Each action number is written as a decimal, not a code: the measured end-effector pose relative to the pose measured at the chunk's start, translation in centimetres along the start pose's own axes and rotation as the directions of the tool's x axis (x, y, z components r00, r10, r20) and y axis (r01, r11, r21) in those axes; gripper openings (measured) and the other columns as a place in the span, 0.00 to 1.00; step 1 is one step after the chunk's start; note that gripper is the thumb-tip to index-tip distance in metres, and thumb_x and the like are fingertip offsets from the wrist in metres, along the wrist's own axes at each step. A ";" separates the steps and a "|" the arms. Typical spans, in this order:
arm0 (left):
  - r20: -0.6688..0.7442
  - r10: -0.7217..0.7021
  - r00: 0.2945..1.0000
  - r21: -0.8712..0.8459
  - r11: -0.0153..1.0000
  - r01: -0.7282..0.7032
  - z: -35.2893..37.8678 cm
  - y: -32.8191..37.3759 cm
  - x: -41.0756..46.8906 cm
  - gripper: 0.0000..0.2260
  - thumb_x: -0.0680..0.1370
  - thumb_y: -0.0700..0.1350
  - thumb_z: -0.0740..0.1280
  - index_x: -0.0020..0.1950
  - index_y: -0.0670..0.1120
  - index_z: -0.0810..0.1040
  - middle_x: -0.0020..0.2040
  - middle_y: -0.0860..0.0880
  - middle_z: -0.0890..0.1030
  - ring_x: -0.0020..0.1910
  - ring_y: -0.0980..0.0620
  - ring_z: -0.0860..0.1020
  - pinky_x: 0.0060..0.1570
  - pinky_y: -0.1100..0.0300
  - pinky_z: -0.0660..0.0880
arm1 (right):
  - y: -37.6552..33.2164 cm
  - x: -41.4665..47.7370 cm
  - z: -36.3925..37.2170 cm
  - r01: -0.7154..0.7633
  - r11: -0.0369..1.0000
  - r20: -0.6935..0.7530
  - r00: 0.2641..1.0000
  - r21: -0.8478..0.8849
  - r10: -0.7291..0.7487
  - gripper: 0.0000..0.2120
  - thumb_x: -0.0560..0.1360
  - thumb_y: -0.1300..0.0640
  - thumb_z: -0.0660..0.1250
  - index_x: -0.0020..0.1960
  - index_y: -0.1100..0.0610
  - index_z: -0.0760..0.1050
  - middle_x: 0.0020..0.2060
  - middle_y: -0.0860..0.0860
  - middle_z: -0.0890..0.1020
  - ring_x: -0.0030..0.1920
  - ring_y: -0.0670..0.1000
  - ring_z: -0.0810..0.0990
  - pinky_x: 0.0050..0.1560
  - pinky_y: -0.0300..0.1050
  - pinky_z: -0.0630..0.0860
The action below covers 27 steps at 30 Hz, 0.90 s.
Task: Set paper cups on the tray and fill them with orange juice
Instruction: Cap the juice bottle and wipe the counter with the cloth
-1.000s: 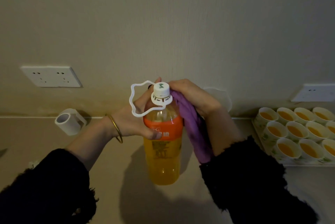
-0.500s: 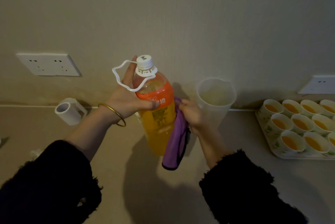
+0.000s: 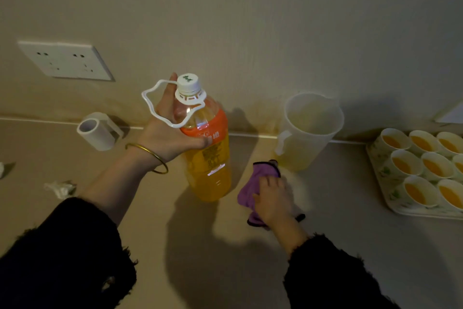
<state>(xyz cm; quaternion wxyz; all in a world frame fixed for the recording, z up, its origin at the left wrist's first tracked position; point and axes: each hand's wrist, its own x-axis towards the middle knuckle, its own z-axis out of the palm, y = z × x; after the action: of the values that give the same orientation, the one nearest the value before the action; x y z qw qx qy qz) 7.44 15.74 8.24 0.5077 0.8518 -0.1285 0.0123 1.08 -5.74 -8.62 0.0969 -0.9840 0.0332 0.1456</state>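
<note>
Down off the bottle's side has come the purple cloth, now flat on the surface, while the bottle leans further left than half a second ago. At far left a roll of tape [image 3: 95, 131] lies by the wall, well apart from the work. The left hand [image 3: 170, 138] grips the orange juice bottle [image 3: 208, 158] at its shoulder, fingers curled round it and one finger up through the white carry loop, likely to keep it clear while the spot below gets wiped. Its cap is on. Whether its base touches the surface [image 3: 225, 258] I cannot tell. Just right, the right hand [image 3: 273, 198] presses the purple cloth [image 3: 260, 178] down with fingers laid flat, apparently mopping drips. Behind it stands a pale pitcher [image 3: 308, 133]. At far right the tray [image 3: 383, 183] holds paper cups [image 3: 406, 166], those in view already filled, so pouring looks finished.
</note>
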 end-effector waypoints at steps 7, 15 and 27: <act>-0.067 -0.001 0.998 0.040 0.999 0.003 0.8 -1.4 -0.7 0.56 0.55 0.57 0.76 0.76 0.43 0.51 0.69 0.48 0.68 0.66 0.54 0.69 0.53 0.74 0.72 | 0.0 3.7 3.3 0.130 0.984 0.189 0.976 -0.122 -0.106 0.28 0.83 0.47 0.45 0.78 0.59 0.43 0.77 0.54 0.43 0.77 0.57 0.42 0.75 0.54 0.42; -0.138 0.005 0.990 0.042 0.999 0.001 0.9 -2.0 -0.2 0.55 0.56 0.58 0.74 0.76 0.44 0.51 0.68 0.51 0.69 0.65 0.57 0.69 0.57 0.73 0.71 | -1.8 11.3 1.6 0.019 0.999 0.194 0.981 0.028 -0.024 0.34 0.81 0.39 0.46 0.78 0.57 0.43 0.77 0.54 0.42 0.77 0.58 0.41 0.74 0.53 0.42; -0.161 -0.018 0.987 0.154 0.987 0.043 -0.9 -3.4 0.0 0.55 0.56 0.61 0.73 0.76 0.46 0.51 0.69 0.50 0.69 0.67 0.53 0.69 0.61 0.57 0.73 | -6.5 15.7 1.5 0.319 0.947 0.158 0.934 0.035 -0.320 0.26 0.81 0.45 0.50 0.78 0.46 0.49 0.77 0.43 0.52 0.76 0.52 0.50 0.73 0.55 0.46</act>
<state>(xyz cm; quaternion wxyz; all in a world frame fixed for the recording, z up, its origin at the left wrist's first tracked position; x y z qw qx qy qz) 8.35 18.08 5.71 0.4477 0.8873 -0.0733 0.0824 16.27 0.31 -13.48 0.1259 -0.9608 -0.1345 0.2072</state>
